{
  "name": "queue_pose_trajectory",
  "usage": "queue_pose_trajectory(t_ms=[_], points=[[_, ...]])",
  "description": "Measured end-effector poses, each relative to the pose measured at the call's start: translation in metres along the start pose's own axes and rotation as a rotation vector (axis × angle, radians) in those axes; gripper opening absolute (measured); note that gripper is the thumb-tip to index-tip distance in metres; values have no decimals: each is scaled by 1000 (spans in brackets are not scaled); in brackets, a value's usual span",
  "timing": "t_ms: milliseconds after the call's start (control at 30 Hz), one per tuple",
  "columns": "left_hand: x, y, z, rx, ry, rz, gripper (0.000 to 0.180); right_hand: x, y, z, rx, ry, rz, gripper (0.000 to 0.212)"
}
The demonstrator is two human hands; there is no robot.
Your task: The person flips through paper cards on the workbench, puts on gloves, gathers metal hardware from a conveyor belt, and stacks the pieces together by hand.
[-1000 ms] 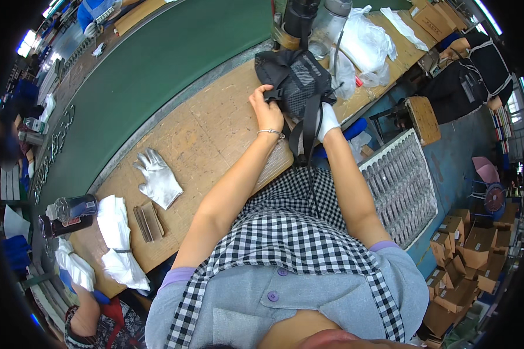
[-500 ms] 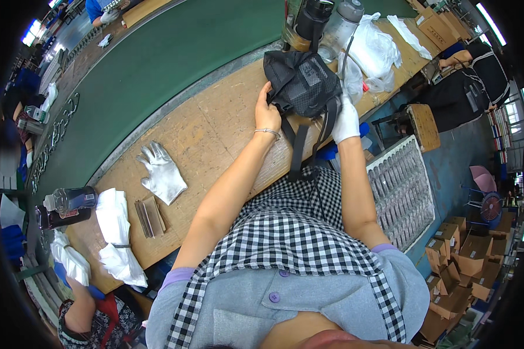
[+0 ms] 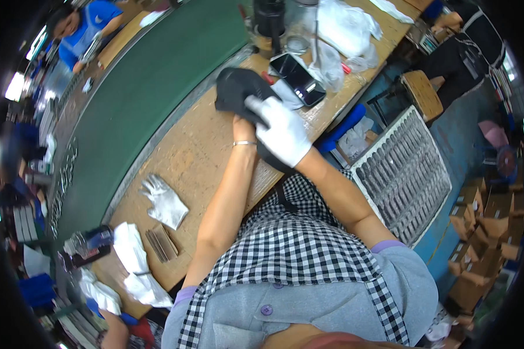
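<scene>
A black mesh bag (image 3: pixel 237 90) with dark straps is held over the wooden bench, blurred by motion. My bare left hand (image 3: pixel 244 128), with a bracelet at the wrist, grips it from below; its fingers are mostly hidden by the fabric. Across the bag's near side lies my right hand (image 3: pixel 282 132) in a white glove. Its fingers touch the bag but are smeared, so their closure is unclear. Just beyond the right hand, a smartphone (image 3: pixel 300 80) rests on a pale cloth. A loose white glove (image 3: pixel 165 202) lies on the bench left of my left forearm.
Bottles (image 3: pixel 269 20) and clear plastic bags (image 3: pixel 346 29) stand at the bench's far end. Stacked brown card pieces (image 3: pixel 162 244), bundled white gloves (image 3: pixel 133 256) and bottles sit at left. A green conveyor belt (image 3: pixel 157 75) runs alongside. A tray of parts (image 3: pixel 404 174) is at right.
The bag has moved left and turned, and the smartphone has come into view. My right hand has crossed leftward onto the bag. The view has shifted, showing more of a co-worker across the belt.
</scene>
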State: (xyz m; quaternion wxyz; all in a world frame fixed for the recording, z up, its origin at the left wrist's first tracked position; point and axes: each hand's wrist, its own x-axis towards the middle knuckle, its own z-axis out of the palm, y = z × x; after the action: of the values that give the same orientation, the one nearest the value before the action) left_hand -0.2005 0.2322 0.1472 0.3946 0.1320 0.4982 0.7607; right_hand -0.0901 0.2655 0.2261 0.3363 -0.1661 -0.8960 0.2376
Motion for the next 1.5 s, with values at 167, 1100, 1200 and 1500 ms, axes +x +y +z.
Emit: queue_pose_trajectory(t_ms=[167, 1100, 1200, 1500], points=[[12, -9, 3, -521, -232, -277, 55, -14, 4, -3, -108, -26, -59, 48], [-321, 91, -192, 955, 1038, 502, 20, -54, -57, -15, -117, -268, 47, 44], [-338, 100, -219, 1293, 1129, 555, 49, -64, -82, 17, 23, -409, -86, 40], [-308, 76, -243, 1234, 998, 310, 56, -94, -138, 69, 183, -675, -432, 39]])
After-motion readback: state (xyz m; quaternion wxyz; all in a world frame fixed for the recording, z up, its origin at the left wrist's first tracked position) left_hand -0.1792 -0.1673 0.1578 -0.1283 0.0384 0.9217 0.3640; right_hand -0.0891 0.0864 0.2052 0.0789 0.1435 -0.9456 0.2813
